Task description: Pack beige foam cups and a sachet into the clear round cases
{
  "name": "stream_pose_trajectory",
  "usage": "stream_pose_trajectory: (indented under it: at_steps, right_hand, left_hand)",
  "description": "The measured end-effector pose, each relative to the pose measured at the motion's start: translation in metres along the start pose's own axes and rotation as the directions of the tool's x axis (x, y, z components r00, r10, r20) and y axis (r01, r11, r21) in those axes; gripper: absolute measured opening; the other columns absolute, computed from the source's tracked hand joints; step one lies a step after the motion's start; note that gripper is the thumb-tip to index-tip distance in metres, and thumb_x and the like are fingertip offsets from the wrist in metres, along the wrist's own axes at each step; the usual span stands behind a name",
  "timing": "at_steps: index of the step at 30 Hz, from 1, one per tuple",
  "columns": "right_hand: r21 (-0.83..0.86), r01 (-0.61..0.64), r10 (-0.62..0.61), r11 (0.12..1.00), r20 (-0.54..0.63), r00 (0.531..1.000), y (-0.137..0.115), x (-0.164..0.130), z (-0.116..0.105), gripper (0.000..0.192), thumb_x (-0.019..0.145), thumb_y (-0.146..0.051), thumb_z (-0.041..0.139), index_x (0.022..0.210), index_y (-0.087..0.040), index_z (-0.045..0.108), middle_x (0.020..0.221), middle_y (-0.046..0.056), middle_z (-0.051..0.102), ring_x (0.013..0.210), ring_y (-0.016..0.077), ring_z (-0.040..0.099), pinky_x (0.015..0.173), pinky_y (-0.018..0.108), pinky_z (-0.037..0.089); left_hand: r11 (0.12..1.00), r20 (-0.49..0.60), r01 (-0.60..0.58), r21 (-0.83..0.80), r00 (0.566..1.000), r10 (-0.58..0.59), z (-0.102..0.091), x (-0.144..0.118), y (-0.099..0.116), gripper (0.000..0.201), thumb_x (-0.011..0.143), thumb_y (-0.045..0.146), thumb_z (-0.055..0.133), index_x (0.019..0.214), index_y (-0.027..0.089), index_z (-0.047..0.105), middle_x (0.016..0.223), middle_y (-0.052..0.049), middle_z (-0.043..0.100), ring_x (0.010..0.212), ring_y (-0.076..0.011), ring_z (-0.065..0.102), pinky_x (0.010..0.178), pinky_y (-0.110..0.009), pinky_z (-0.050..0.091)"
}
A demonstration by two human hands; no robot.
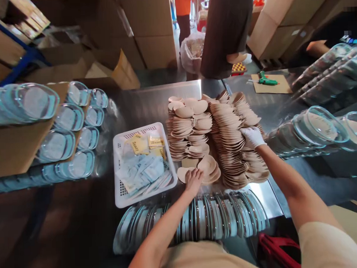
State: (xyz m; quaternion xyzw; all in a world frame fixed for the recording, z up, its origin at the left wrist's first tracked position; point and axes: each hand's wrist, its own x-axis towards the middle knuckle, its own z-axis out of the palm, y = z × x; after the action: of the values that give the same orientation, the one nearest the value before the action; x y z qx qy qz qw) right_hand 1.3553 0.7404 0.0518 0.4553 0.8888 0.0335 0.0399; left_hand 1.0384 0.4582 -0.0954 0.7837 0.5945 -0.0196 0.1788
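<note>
My bare left hand (194,181) is at the near end of the beige pads, its fingers bent over a smooth, rounded beige pad (182,173). A small fanned pile of the same pads (209,168) lies just right of its fingertips. My right hand (253,138), in a white glove, has its fingers closed at the right-hand row of stacked beige pads (227,126); its fingertips are partly lost among the pads. Another stacked row (189,122) stands to the left. What exactly the pads are for cannot be told.
Left of the pads sits a white basket (117,171) with blue-white and yellow packets. Clear plastic cases (199,219) line the near edge; more cases (60,144) stand left and right (315,125). A green glue gun (266,79) lies on cardboard. Other people stand beyond the table.
</note>
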Motion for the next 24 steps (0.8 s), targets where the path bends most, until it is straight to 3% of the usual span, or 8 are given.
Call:
stream_pose_trajectory:
  at_steps: [4,8,11,14,17,20,22,24]
  right_hand:
    - [0.015,-0.024,0.024,1.0,0.045,0.999,0.005,-0.01,-0.029,0.028,0.079,-0.022,0.064,0.103,-0.013,0.076,0.1,0.019,0.078,0.095,0.0271,0.065,0.089,0.033,0.037]
    - [-0.009,-0.119,0.12,0.993,0.116,0.986,-0.002,-0.026,-0.081,0.024,0.078,-0.027,0.069,0.098,-0.015,0.074,0.091,0.017,0.077,0.082,0.0251,0.064,0.08,0.032,0.037]
    - [-0.031,-0.158,0.159,0.987,0.037,0.987,-0.039,-0.033,-0.121,0.023,0.08,-0.03,0.068,0.097,-0.016,0.072,0.09,0.017,0.076,0.08,0.0258,0.063,0.077,0.032,0.035]
    - [0.04,-0.147,0.15,0.988,-0.107,0.983,-0.113,-0.032,-0.133,0.026,0.087,-0.03,0.061,0.108,-0.017,0.071,0.097,0.016,0.074,0.092,0.0288,0.064,0.08,0.033,0.035]
    - [0.132,-0.099,0.107,0.986,-0.056,0.993,-0.205,-0.026,-0.098,0.042,0.092,-0.025,0.057,0.132,-0.019,0.064,0.108,0.016,0.073,0.102,0.0309,0.06,0.084,0.036,0.036]
    - [0.165,-0.094,0.063,0.982,0.185,0.981,-0.277,-0.025,-0.036,0.044,0.096,-0.015,0.047,0.139,-0.017,0.061,0.111,0.02,0.071,0.106,0.0328,0.059,0.087,0.04,0.038]
    - [0.226,-0.041,-0.021,0.973,0.265,0.964,-0.299,-0.03,0.002,0.052,0.097,-0.013,0.044,0.147,-0.019,0.056,0.117,0.022,0.071,0.11,0.0346,0.058,0.09,0.043,0.039]
    - [0.3,0.013,-0.094,0.954,0.258,0.962,-0.299,-0.039,0.028,0.063,0.093,-0.014,0.05,0.155,-0.019,0.049,0.124,0.023,0.069,0.114,0.0368,0.058,0.093,0.046,0.041]
  left_hand:
    - [0.996,-0.003,-0.065,-0.06,0.998,0.065,0.0,-0.003,-0.012,0.054,0.102,0.012,0.044,0.152,0.033,0.054,0.157,-0.003,0.057,0.151,-0.0259,0.044,0.121,-0.057,0.039]
    - [0.989,-0.022,-0.12,-0.081,0.993,0.119,-0.001,-0.005,-0.014,0.047,0.103,0.016,0.048,0.147,0.029,0.059,0.153,-0.003,0.061,0.148,-0.0265,0.047,0.117,-0.049,0.044]
    - [0.989,-0.031,-0.122,-0.088,0.992,0.119,-0.002,-0.006,-0.011,0.045,0.1,0.025,0.061,0.145,0.024,0.06,0.151,-0.009,0.062,0.147,-0.0309,0.048,0.117,-0.05,0.043]
    - [0.99,-0.029,-0.115,-0.086,0.993,0.113,-0.005,-0.007,-0.007,0.049,0.096,0.029,0.067,0.143,0.019,0.06,0.15,-0.013,0.062,0.145,-0.0328,0.049,0.118,-0.052,0.043]
    - [0.992,-0.033,-0.103,-0.071,0.994,0.101,-0.007,-0.008,-0.004,0.044,0.1,0.02,0.057,0.144,0.017,0.06,0.15,-0.013,0.061,0.146,-0.0288,0.049,0.119,-0.048,0.043]
    - [0.995,-0.014,-0.088,-0.048,0.996,0.088,-0.006,-0.01,-0.003,0.039,0.1,0.015,0.054,0.137,0.015,0.065,0.141,-0.015,0.067,0.136,-0.0281,0.059,0.113,-0.044,0.05]
    - [0.996,0.02,-0.082,-0.035,0.996,0.083,-0.006,-0.014,-0.004,0.029,0.097,0.013,0.057,0.121,0.013,0.074,0.12,-0.016,0.076,0.116,-0.0283,0.07,0.1,-0.04,0.057]
    - [0.996,0.039,-0.084,-0.028,0.996,0.085,-0.006,-0.019,-0.005,0.022,0.097,0.012,0.058,0.108,0.012,0.077,0.103,-0.014,0.078,0.101,-0.0268,0.074,0.091,-0.036,0.059]
